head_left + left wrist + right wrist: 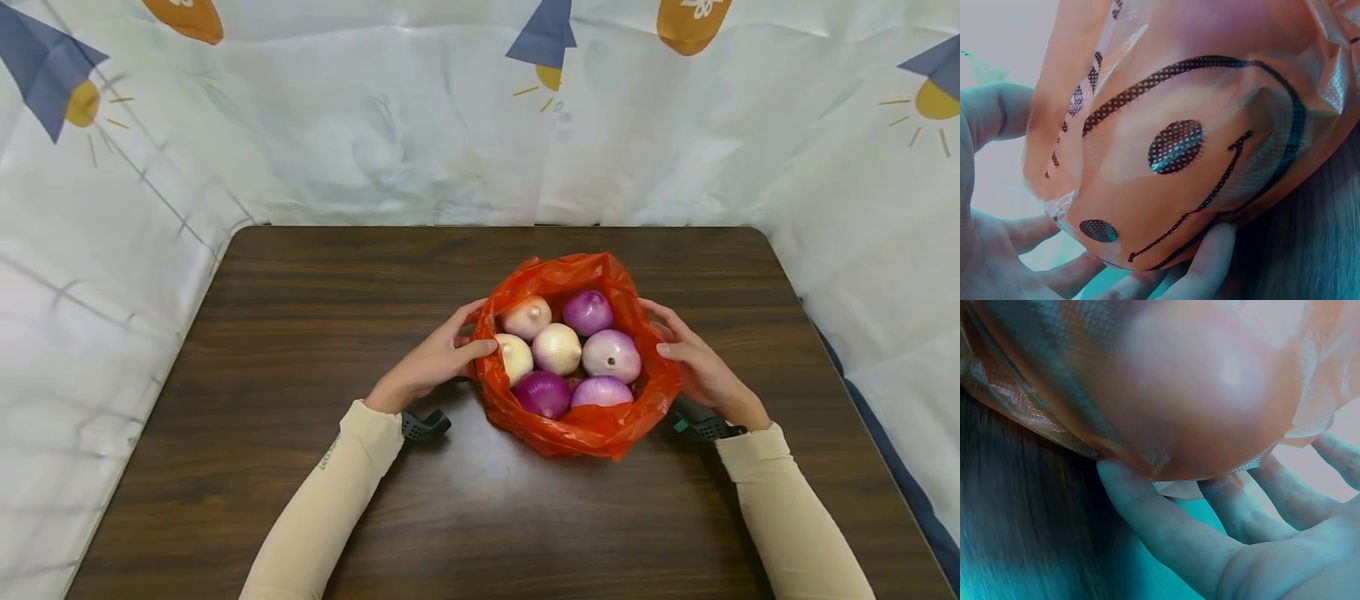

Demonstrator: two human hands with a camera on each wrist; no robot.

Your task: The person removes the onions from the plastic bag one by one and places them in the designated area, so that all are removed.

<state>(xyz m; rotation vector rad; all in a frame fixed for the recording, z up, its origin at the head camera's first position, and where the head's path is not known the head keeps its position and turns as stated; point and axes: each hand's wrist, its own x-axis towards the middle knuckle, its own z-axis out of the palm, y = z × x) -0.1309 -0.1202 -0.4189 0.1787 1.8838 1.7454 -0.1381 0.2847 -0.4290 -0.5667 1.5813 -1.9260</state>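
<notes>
A red plastic bag point(581, 435) sits on the table with its mouth spread wide. Inside it lie several peeled onions, some pale like the middle one point(557, 348), others purple like the front one point(542, 394). My left hand point(438, 354) holds the bag's left side, thumb at the rim and fingers curved along the outside. On the opposite side my right hand point(701, 367) holds the bag the same way. A black smiling face is printed on the bag point(1129, 187) in the left wrist view. In the right wrist view, fingers point(1160, 519) support the bulging plastic from below.
The dark wood-grain table point(300, 333) has rounded far corners. A white printed sheet point(420, 125) hangs behind it and along both sides. Dark wrist straps point(426, 426) sit at the cuffs of both light sleeves point(322, 508).
</notes>
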